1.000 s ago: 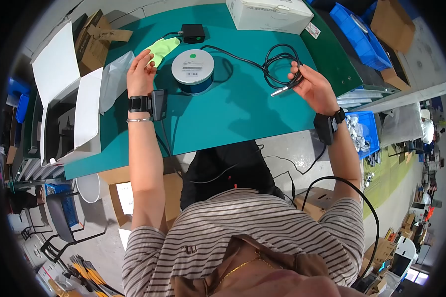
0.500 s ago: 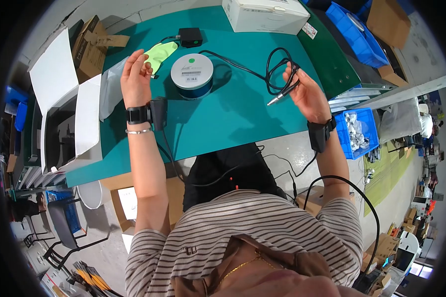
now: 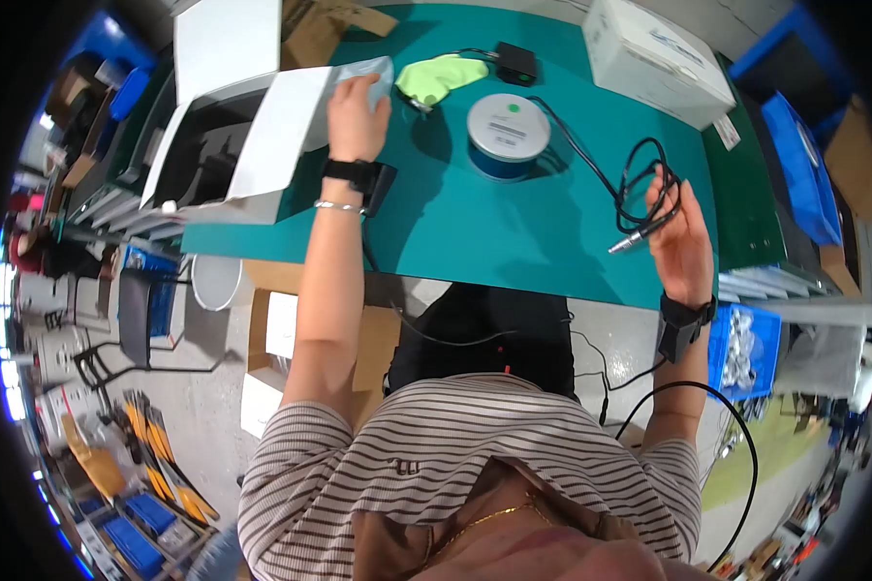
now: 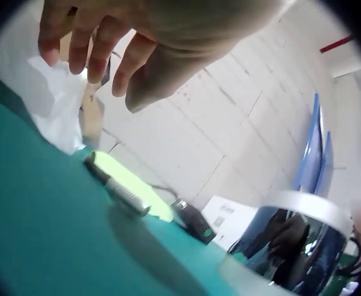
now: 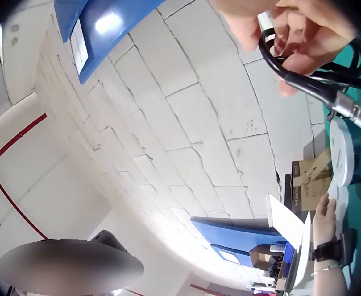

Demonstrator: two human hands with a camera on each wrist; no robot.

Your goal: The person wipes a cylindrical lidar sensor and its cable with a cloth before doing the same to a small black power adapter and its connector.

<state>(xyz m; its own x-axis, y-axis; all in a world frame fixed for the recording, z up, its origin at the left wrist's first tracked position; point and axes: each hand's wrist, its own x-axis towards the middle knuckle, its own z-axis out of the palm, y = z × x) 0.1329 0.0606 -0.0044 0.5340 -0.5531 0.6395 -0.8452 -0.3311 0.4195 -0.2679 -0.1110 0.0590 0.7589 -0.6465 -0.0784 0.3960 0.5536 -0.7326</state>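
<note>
My left hand [image 3: 358, 108] reaches over the teal table [image 3: 455, 223] to a clear plastic bag [image 3: 366, 70] beside the open white box [image 3: 233, 136]. In the left wrist view its fingers [image 4: 88, 43] hang loosely curled just above the bag [image 4: 57, 105] and grip nothing. My right hand [image 3: 676, 228] holds a coiled black cable [image 3: 639, 184] whose metal plug [image 3: 632, 237] sticks out to the left. The right wrist view shows fingers [image 5: 304, 31] curled round the cable [image 5: 298, 77] and the plug [image 5: 356, 117].
A round blue-and-white spool [image 3: 509, 131] stands mid-table. A green cloth [image 3: 441, 76] and a black adapter [image 3: 515, 60] lie behind it. At the back right stands a closed white carton [image 3: 649, 58]. Blue bins [image 3: 741, 349] sit off the table's right edge. A small connector [image 4: 116, 188] lies by the cloth [image 4: 137, 191].
My left hand has moved left from the green cloth to the plastic bag by the open box. The view has swung left. The right hand still holds the cable coil.
</note>
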